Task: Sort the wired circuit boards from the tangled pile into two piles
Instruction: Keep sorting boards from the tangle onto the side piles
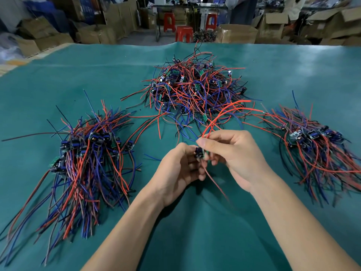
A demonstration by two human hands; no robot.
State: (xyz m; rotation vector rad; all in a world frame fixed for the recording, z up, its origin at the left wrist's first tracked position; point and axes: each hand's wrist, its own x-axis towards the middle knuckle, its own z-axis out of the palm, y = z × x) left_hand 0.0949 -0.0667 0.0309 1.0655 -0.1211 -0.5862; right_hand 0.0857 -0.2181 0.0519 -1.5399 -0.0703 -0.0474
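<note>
Here, head view: we look down on a teal-green table mat (58, 79) and take the tangled heap of red, blue and black wired boards (193, 89) at the far middle as our landmark.
Held board: we hold one small green circuit board with a dark component (199, 153) in the air on the near side of that heap, between both hands.
Left hand: our left hand (178, 169) curls round the board from below and the left, fingers closed on it.
Right hand: our right hand (237, 153) pinches the board's top edge and its long red wires (224, 114), which arch up and back toward the heap.
Loose lead: one reddish wire (214, 182) hangs from the board toward us.
Left pile: a sorted bundle of boards with combed wires (86, 153) lies left of the heap and nearer to us.
Right pile: a second sorted bundle (316, 141) lies right of the heap, also nearer.
Step, as we judge: we are checking which pile this board belongs to.
Risk one: the arched red wires reach back over the heap's near fringe; we cannot tell if they are free, and a snag would drag other boards along.
Risk two: a hasty reading puts the board in the wrong pile.
Risk three: trailing leads may catch a sorted bundle's wires and muddle it.
</note>
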